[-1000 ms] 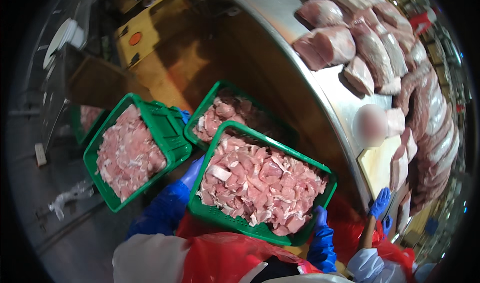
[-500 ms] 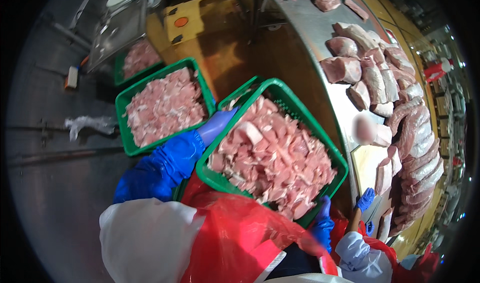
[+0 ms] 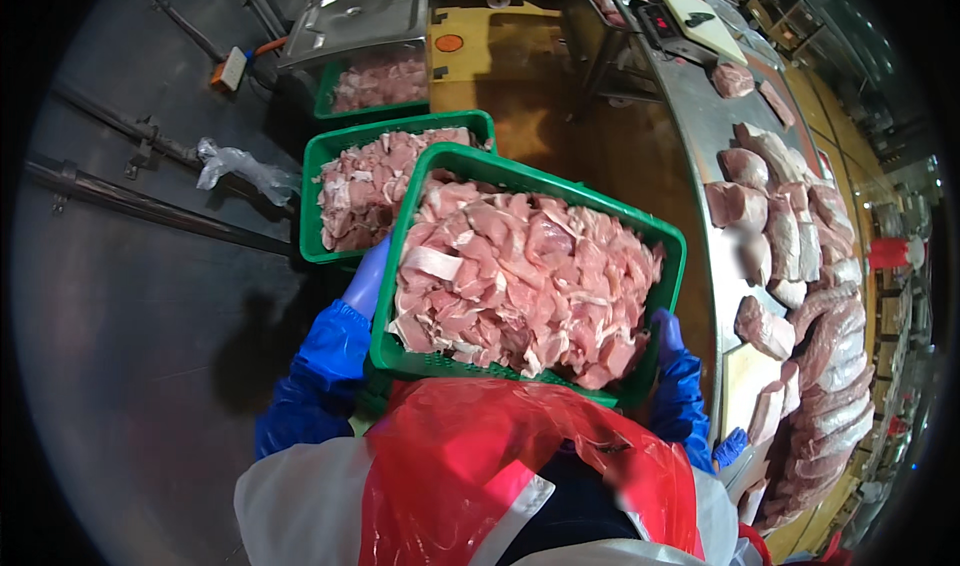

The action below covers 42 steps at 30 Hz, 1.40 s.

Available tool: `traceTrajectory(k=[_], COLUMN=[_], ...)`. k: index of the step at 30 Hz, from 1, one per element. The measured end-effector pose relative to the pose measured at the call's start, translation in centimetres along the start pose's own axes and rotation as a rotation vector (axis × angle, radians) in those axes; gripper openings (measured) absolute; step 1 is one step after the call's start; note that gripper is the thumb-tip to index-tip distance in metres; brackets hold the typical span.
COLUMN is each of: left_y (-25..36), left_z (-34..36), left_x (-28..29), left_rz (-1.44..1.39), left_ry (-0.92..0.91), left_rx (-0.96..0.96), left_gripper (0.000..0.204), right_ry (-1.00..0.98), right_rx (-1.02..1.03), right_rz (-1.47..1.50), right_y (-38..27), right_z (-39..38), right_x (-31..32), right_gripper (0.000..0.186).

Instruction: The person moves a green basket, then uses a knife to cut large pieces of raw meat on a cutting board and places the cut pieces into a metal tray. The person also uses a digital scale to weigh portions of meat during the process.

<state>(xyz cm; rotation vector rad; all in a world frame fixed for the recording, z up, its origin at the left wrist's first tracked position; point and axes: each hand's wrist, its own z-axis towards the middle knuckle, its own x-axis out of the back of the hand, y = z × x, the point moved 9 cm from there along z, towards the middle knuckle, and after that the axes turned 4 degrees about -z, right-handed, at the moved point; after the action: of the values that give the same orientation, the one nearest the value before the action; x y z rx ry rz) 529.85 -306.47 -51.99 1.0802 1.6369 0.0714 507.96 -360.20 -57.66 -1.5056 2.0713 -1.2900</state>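
Green plastic walls frame the crate (image 3: 470, 164) at the middle of the head view, tilted a little and heaped close to its rim with pale pink sliced meat (image 3: 525, 276), in front of a person in a red apron (image 3: 440, 466). At its left end is the left hand (image 3: 368, 276), purple-gloved and closed on the wall; at its right end the right hand (image 3: 668, 334) grips the side near the rim. Judging by the full load and both holds, filling and picking up look done. Setting it down does not: no resting place shows under it, though it may be partly propped from below. Just beyond its left end, partly covered by it, is the second crate (image 3: 310, 201), also full; the third crate (image 3: 375, 116), with similar meat, sits farther off beneath a steel stand (image 3: 360, 16). Along the right runs a metal bench (image 3: 712, 276) with a pale board (image 3: 745, 381) and many large cuts (image 3: 830, 346) that look whole, so slicing there seems left over. Several things are hard to make out. The fingers of the left hand are hidden behind the crate, as are most of those of the right. A scrap of green below the crate's near left corner is too small to identify. A co-worker's blue glove (image 3: 731, 448) shows at the board, the body mostly cut off. A smudged patch veils some cuts, and the far right dissolves into fisheye blur.
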Motion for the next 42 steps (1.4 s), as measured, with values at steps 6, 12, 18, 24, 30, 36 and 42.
traceTrajectory(k=[6,12,18,24,30,36,42], left_y=[2.6,0.4,-2.7,-3.9,-2.3,-0.1,-0.6], left_z=[-7.9,-11.4,-13.3,-14.8,-13.5,-12.5,-14.1], left_x=[-1.5,-7.6,-4.6,-9.1,-6.5,-5.9,-4.6], left_rz=[-0.076,0.384,-0.163,0.009,-0.1,0.123,0.849], left_ry=[0.071,0.101,0.115,0.073,0.019,0.056,0.17], left_rx=[-0.22,-0.541,-0.475,-0.586,-0.572,-0.62,-0.779], left_gripper=[0.041,0.04,0.04,0.041,0.041,0.04,0.039], right_ry=[-0.17,-0.206,-0.327,-0.358,-0.293,-0.266,-0.24], right_rx=[0.229,0.448,0.502,0.544,0.69,0.51,0.489], right_rz=[-0.158,-0.32,-0.297,-0.339,-0.371,-0.229,-0.379], right_y=[-17.4,-20.2,-21.9,-23.2,-22.1,-19.7,-19.8], right_z=[0.6,4.8,5.5,7.0,6.3,6.4,5.5], right_x=[-6.9,-5.3,-8.9,-9.1,-8.0,-6.3,-7.5], right_gripper=[0.019,0.023,0.026,0.027,0.031,0.03,0.031])
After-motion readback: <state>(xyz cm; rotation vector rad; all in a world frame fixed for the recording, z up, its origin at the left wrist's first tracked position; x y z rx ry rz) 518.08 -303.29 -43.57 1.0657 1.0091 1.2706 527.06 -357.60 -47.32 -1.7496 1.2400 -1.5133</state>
